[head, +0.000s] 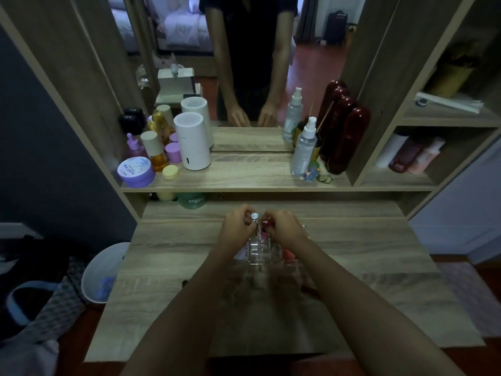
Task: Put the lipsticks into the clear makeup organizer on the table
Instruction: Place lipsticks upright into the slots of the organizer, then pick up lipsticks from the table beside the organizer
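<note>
The clear makeup organizer (260,253) stands in the middle of the wooden table (168,267), partly hidden by my forearms. Over its far edge my left hand (237,226) pinches a lipstick with a silver round cap (254,216). Beside it my right hand (284,226) grips a dark red lipstick (265,223). Both tubes point down at the far compartments. A white tube with lettering (244,251) and a pink-orange tube (289,253) stand in the organizer.
The raised shelf (244,175) behind holds a white cylinder device (192,142), purple jars, bottles, a spray bottle (303,147) and dark red cases (347,137) in front of a mirror. A white bin (104,272) stands left of the table.
</note>
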Available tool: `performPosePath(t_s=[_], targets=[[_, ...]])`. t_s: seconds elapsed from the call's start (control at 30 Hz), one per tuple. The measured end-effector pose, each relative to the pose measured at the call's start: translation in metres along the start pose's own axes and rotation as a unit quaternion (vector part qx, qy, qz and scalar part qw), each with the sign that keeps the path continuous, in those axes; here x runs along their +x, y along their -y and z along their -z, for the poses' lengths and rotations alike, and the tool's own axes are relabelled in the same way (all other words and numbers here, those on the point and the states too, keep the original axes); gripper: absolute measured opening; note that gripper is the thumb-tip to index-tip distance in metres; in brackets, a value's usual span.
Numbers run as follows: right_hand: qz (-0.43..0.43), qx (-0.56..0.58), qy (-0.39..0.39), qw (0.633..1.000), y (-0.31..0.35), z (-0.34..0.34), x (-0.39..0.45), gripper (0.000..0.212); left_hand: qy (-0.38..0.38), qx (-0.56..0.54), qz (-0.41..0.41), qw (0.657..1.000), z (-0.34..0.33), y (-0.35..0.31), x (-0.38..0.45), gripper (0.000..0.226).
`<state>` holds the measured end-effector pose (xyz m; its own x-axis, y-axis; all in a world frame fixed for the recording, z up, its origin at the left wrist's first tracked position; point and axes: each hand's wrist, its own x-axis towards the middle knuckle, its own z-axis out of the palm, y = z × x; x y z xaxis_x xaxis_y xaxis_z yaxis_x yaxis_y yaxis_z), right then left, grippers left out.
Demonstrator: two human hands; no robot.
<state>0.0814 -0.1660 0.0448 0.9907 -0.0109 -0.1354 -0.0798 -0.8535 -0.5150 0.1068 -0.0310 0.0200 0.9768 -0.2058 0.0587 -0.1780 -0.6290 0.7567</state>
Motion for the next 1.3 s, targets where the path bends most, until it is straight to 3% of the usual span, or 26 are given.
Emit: performPosePath(t_s=[0.3,0.47,0.53,0.67,0.73,0.83,1.0,1.3], targets=[[-0.009,-0.012,-0.015,1.000,-0.019,0.021,-0.008,0.039,0.002,0.009,-0.003,1.000,-0.001,0.000,0.000,0.030],[-0.048,-0.064,-0.061,0.995,-0.050,0.054,-0.025,0.012,0.000,0.028,-0.011,1.000,-0.003,0.000,0.002,0.026],[-0.082,-0.080,-0.028,0.993,-0.065,0.058,-0.037,0.015,0.002,0.035,-0.019,0.999,-0.004,-0.001,0.003,0.026],[-0.128,-0.112,0.131,0.977,-0.089,0.040,-0.064,0.009,0.009,0.053,-0.031,0.998,-0.004,-0.003,0.004,0.029],[-0.133,-0.120,0.169,0.969,-0.099,0.023,-0.076,0.011,0.006,0.055,-0.030,0.998,-0.005,-0.004,0.003,0.031],[-0.115,-0.137,0.181,0.967,-0.104,0.004,-0.087,0.021,0.004,0.048,-0.033,0.998,-0.003,-0.006,0.001,0.036],[-0.067,-0.137,0.181,0.972,-0.101,-0.010,-0.091,0.017,-0.006,0.027,-0.023,0.999,0.007,-0.002,-0.002,0.039],[0.002,0.016,0.127,0.992,-0.069,0.030,-0.087,0.009,-0.072,0.031,-0.017,0.997,0.058,0.033,-0.008,0.044]])
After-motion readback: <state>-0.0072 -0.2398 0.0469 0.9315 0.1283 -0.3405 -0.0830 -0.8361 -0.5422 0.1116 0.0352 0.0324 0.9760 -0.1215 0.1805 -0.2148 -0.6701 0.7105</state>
